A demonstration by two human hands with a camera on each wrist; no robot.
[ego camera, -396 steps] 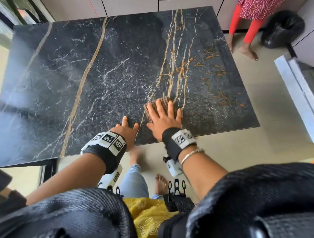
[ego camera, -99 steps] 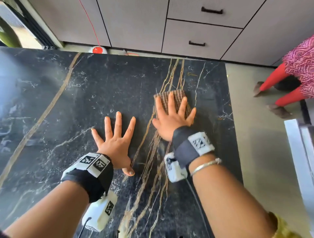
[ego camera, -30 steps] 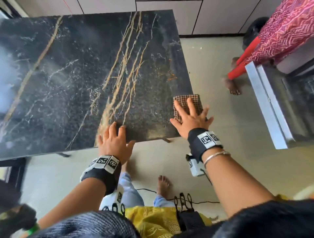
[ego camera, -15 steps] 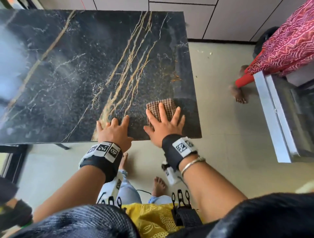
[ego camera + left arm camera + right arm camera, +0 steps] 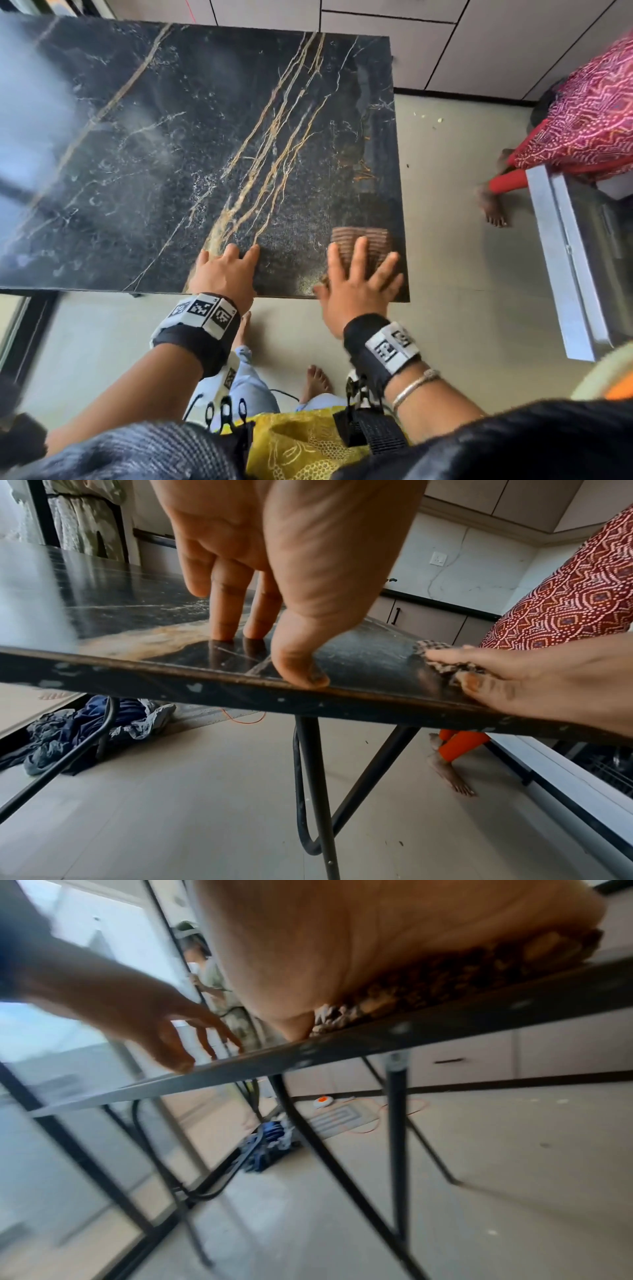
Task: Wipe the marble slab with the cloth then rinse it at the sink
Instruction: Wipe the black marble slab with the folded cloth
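The black marble slab with gold veins fills the upper left of the head view and rests on thin black legs. A brown checked cloth lies flat at its near right corner. My right hand presses on the cloth with straight, spread fingers; its palm covers the cloth's near part. My left hand rests on the slab's near edge, fingertips touching the marble and holding nothing. In the left wrist view the cloth shows under my right hand.
Another person in a red patterned dress stands barefoot to the right of the slab. A steel counter edge runs along the right. Cabinets with drawers line the far wall. Blue clothes and an orange cable lie on the floor under the table.
My right hand has slid the cloth right, back to the slab's near right corner. My left hand stays on the near edge.
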